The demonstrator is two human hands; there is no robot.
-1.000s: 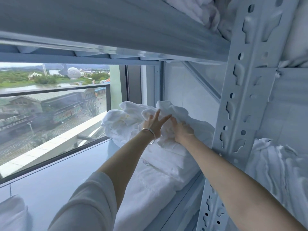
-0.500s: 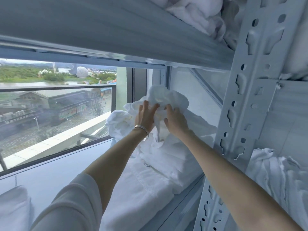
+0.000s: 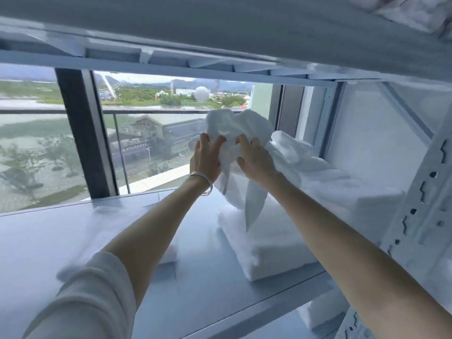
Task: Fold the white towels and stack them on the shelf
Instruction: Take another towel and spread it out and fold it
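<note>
Beyond the shelving, a large window [image 3: 146, 133] showed buildings, trees and one white dome in the distance. One grey metal shelf [image 3: 210, 285] ran across the view, with one upper shelf [image 3: 220, 33] close overhead and one perforated white upright post [image 3: 425, 216] at the right edge. Two hands were in view. Left hand [image 3: 204, 160], wearing thin silver bangles [image 3: 203, 182] at the wrist, gripped a crumpled white towel [image 3: 234, 133]; its fingers [image 3: 208, 143] were curled into the cloth. Right hand [image 3: 256, 160] gripped the same towel just beside it, fingers likewise clenched on the fabric. That towel was held up off the shelf, in front of the window, with two loose ends hanging down. Below and right of it, folded white towels [image 3: 293, 228] lay stacked on the shelf; exact count could not be told. One more folded towel [image 3: 137, 223] lay flat on the shelf at left, partly hidden by the left forearm.
</note>
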